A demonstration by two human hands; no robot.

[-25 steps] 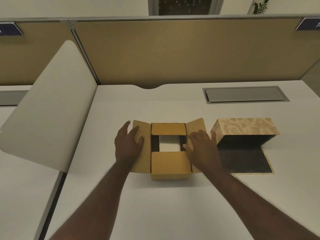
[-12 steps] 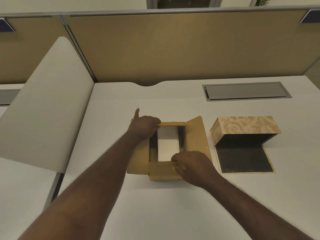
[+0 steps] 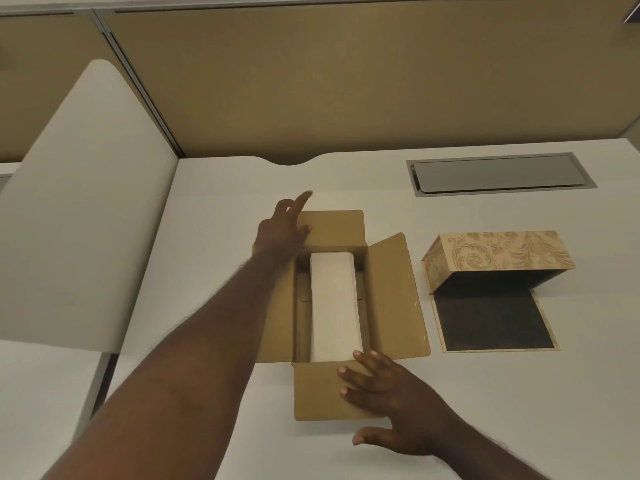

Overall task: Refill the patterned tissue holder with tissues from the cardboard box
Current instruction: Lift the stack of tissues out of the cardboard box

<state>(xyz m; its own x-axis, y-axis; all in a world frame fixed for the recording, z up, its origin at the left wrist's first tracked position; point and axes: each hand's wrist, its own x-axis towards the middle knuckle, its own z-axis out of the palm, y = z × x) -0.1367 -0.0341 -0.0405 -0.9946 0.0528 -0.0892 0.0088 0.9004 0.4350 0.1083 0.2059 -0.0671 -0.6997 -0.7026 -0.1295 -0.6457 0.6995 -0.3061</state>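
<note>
All four flaps of the cardboard box lie folded out, so the tissues sit exposed from above. The left hand presses the far flap, the right hand the near one. The tissue holder gapes open just beside, with bare desk around it.

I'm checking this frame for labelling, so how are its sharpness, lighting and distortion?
Head view: soft, even, dim-warm light, no glare on the desk; faint shadows beside the box and holder; the left hand shows blur at its raised fingertip; wide-angle bending curves the partition edges; the tissues read clearly.
</note>
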